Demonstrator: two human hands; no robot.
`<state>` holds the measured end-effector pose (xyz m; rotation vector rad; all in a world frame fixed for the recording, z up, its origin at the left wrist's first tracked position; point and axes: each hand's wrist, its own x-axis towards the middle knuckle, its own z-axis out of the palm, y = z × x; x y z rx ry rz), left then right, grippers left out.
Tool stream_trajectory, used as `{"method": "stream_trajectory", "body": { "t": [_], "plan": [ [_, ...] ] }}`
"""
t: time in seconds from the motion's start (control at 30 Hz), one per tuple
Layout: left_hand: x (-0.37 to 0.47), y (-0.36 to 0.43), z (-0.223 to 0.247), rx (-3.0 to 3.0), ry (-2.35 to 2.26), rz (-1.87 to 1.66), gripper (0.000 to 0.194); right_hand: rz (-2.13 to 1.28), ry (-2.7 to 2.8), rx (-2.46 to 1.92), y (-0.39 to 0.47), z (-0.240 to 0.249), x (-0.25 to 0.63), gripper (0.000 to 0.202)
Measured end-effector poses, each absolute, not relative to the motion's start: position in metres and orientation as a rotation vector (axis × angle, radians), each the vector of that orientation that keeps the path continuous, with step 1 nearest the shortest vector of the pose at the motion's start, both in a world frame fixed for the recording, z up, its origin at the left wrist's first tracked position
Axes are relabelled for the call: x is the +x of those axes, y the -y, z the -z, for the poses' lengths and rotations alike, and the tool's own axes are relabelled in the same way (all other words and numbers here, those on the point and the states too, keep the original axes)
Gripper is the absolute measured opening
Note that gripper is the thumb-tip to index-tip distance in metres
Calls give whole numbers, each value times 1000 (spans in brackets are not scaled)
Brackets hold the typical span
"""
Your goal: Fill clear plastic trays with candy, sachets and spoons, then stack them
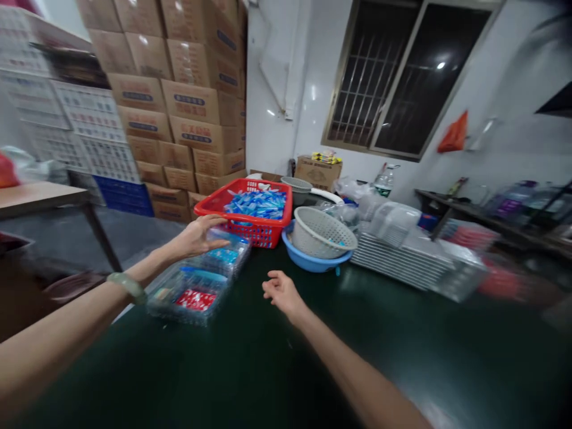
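My left hand [201,237], with a pale green bangle on the wrist, is over the clear plastic trays [214,271] at the left of the dark green table, its thumb and fingers apart and nothing held. The trays hold red and blue patterned pieces and a blue stick-like item. Just beyond that hand stands a red basket [268,231] filled with blue and white slender pieces [257,204]. Over the middle of the table my right hand [282,292] hangs with its fingers loosely curled; nothing shows in it.
A grey colander [322,229] sits in a blue basin [308,260] right of the basket. Stacked metal trays [397,259] with clear plastic containers [395,220] stand farther right. Cardboard boxes [192,101] are piled behind at the left. A wooden-topped table [40,199] is at far left.
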<state>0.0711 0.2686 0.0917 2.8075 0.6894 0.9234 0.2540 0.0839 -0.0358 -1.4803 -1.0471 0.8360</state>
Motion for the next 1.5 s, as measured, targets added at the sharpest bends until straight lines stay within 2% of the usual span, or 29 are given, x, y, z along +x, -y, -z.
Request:
{"method": "stream_trajectory", "body": {
  "t": [0.13,0.3,0.47,0.63,0.83,0.93,1.03,1.1,1.27,1.5],
  "plan": [
    [121,-236,-100,2730,-396,-1121,48,-618,1252,-1573,-26,31,257,39],
    [192,-196,-103,2677,-80,-1166,41,-77,1618,-1950,48,14,276,47],
    [246,-169,-99,2614,37,-1256,37,291,1456,-2297,111,30,330,48],
    [293,-129,-109,2552,96,-1272,34,483,1178,-2458,146,64,370,33],
    [363,-58,-107,2611,305,-1006,35,490,1198,-2395,140,68,364,35],
    [383,-20,-88,2703,500,-655,33,539,1191,-2371,148,55,387,28],
    [392,6,-59,2789,577,-271,32,695,969,-2442,170,24,446,31],
    [394,17,-37,2835,511,-80,40,733,806,-2471,184,-3,498,35],
    [393,36,11,2904,272,276,76,710,453,-2500,186,-55,604,54],
    [381,55,25,2927,175,364,81,523,-4,-2442,142,-71,653,63]
  ]
}}
